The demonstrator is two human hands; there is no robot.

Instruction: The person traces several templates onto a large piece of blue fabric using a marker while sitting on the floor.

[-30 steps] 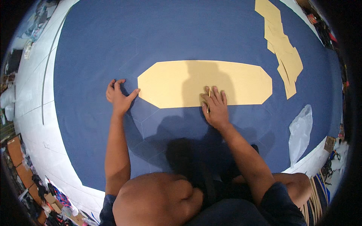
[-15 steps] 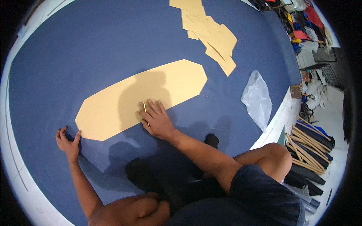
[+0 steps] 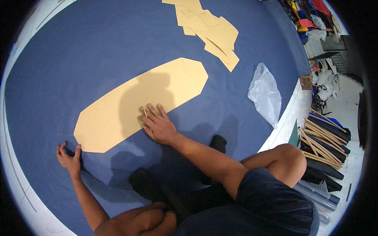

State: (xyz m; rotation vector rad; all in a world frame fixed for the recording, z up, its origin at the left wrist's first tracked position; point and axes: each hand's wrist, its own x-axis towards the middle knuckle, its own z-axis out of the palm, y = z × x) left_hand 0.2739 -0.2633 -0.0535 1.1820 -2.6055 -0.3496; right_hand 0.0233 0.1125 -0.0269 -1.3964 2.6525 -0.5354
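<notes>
Head view. Your right hand lies spread, at 5 o'clock from the middle of the yellow card, fingers on its face near the long near edge. A slim yellow stick sits among those fingers; I cannot tell whether it is pinched or merely tucked. Your left hand is at about 8 o'clock, thumb parted from bent fingers, thumb tip touching the card's corner, the other fingers on or just over the blue cloth.

Card: long, corners cut, flat on the cloth, its length running from 8 to 2 o'clock.

Progress, judged only from what lies here: partway. Done: card laid out and both hands in place on it; faint pale lines already on the cloth towards 3 o'clock, with others at 9. Left: no line can be made out along the near edge beside your right hand, so that stretch looks unmarked, though shadow makes this uncertain.

Further out: overlapping yellow pieces at 1 o'clock, a clear plastic bag at 3, wooden sticks just past it.
</notes>
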